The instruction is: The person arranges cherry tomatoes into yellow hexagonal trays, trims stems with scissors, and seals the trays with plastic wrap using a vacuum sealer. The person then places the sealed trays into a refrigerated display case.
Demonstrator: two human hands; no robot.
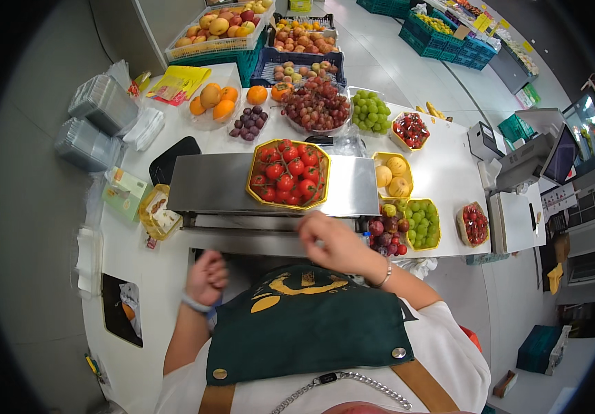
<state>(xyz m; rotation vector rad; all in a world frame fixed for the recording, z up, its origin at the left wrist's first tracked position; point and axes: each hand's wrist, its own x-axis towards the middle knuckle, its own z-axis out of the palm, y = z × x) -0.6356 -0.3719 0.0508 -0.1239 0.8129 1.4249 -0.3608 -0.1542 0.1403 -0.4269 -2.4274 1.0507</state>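
A gold-rimmed octagonal tray of red cherry tomatoes on the vine sits on the stainless steel top of a wrapping machine. My right hand, blurred and curled, is just below the machine's front edge, to the right of the tray's near side. A small pale spot shows at its fingers, and I cannot tell if it holds anything. Lower and to the left, my left hand is closed in a loose fist near the counter's front edge, with nothing visible in it. A dark green apron covers my front.
Right of the machine are trays of yellow pears, green grapes and dark grapes. Red grapes, oranges and plums line the back. Clear plastic boxes are stacked left, above a counter cutout.
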